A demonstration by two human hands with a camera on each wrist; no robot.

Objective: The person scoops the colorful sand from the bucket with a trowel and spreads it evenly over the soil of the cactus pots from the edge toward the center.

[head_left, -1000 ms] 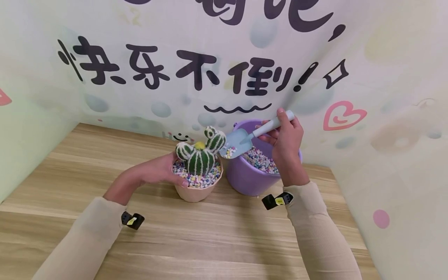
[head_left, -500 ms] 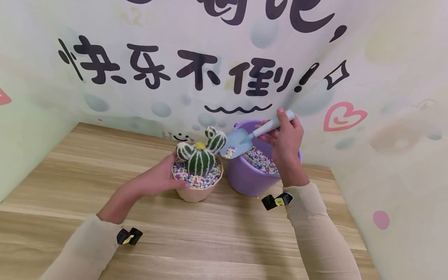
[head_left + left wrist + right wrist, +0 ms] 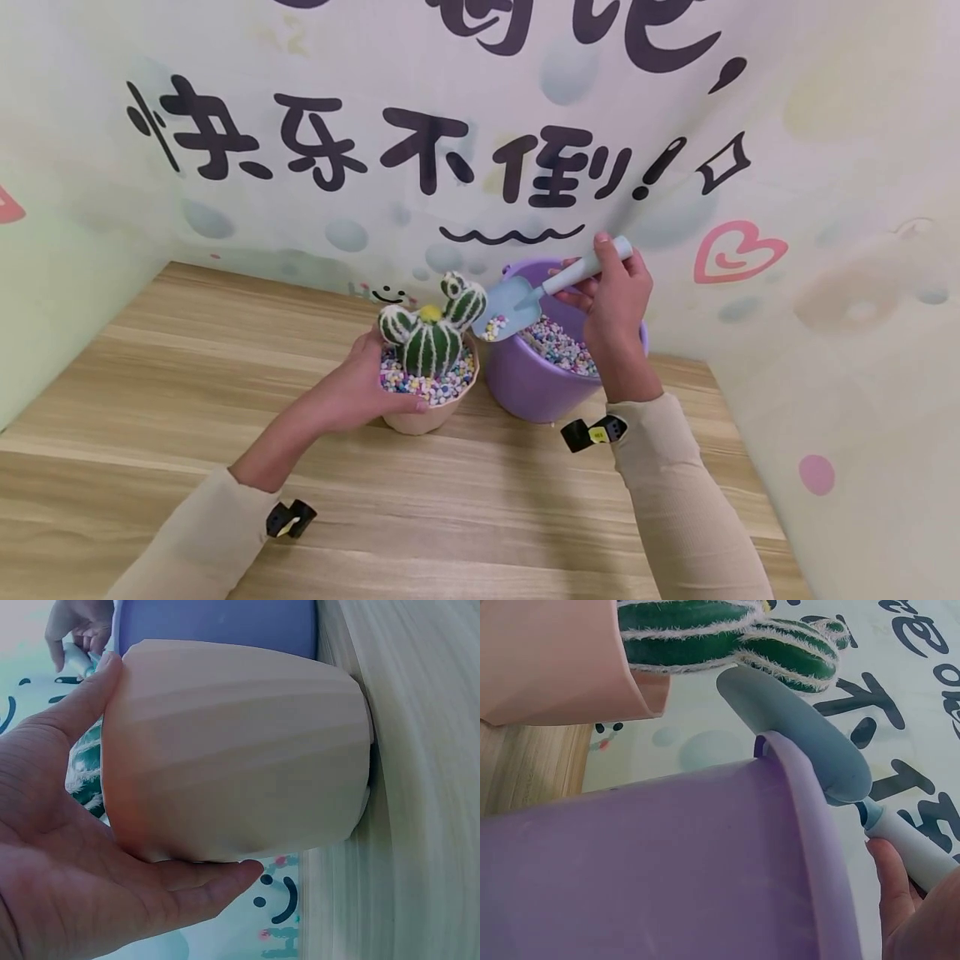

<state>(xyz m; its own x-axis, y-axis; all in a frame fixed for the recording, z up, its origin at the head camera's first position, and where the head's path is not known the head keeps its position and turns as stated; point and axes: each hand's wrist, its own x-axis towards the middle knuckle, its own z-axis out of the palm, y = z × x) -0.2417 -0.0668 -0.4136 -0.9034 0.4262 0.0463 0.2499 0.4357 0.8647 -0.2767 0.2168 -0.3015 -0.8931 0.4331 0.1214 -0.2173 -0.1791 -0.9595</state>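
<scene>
A pale pink flowerpot (image 3: 423, 420) stands on the wooden table, holding a green toy-like cactus (image 3: 429, 350) with white stripes amid multicoloured pebbles (image 3: 442, 387). My left hand (image 3: 348, 392) holds the pot from the left, thumb at the front rim and fingers around the far side. In the left wrist view, the thumb and fingers span the pot's wall (image 3: 240, 750). My right hand (image 3: 618, 304) grips the handle of a light blue trowel (image 3: 525, 305). Its blade, carrying a few pebbles, hangs over the purple bucket's rim, close beside the cactus.
The purple bucket (image 3: 534, 390), partly filled with pebbles (image 3: 557, 346), stands just right of the pot. Behind them rises a printed backdrop (image 3: 360, 208) with black lettering. Bare wooden tabletop (image 3: 450, 517) lies in front, and a pale wall (image 3: 862, 400) borders the right side.
My left hand has shifted slightly right around the pot, its thumb sliding along the front rim; the left wrist has dropped lower. The right hand and trowel have hardly moved.
</scene>
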